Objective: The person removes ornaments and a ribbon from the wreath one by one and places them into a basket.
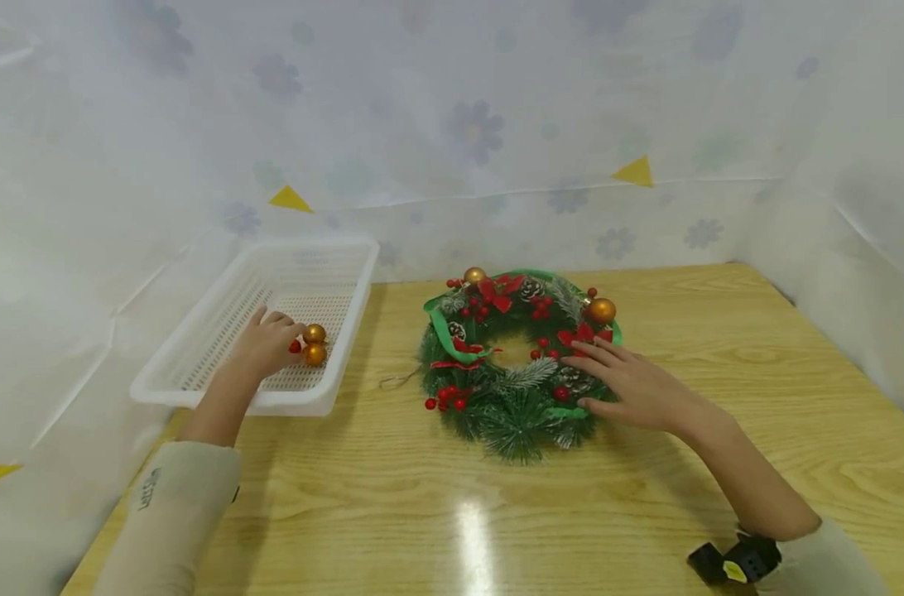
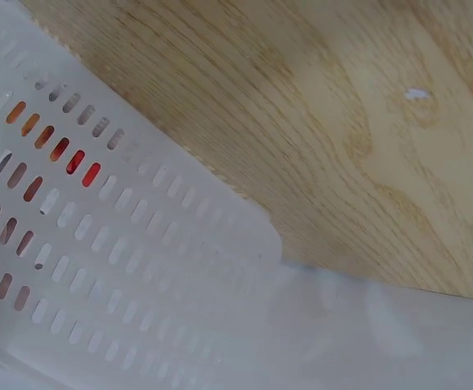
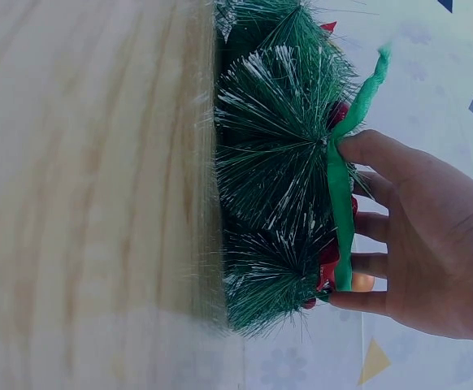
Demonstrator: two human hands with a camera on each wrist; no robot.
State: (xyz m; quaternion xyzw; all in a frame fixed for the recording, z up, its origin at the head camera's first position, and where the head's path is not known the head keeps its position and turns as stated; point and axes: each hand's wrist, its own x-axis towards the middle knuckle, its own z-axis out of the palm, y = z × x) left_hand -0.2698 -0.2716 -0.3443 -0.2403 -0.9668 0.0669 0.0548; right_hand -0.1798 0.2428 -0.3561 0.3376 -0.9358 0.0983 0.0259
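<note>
A green wreath lies on the table, dressed with red berries, red flowers, pine cones, gold baubles and a green ribbon. My right hand rests on its right side with fingers spread and fairly straight. In the right wrist view, the thumb touches the ribbon at the wreath's edge. My left hand reaches into the white perforated basket. Its fingertips are right at a small red piece, beside two gold baubles; I cannot tell whether they pinch it. Through the basket's slots, orange and red show in the left wrist view.
The wood-grain table carries the basket at left and the wreath near the middle. A thin loop of cord sticks out left of the wreath. Pale flowered sheeting hangs behind and at both sides, with yellow triangles on it.
</note>
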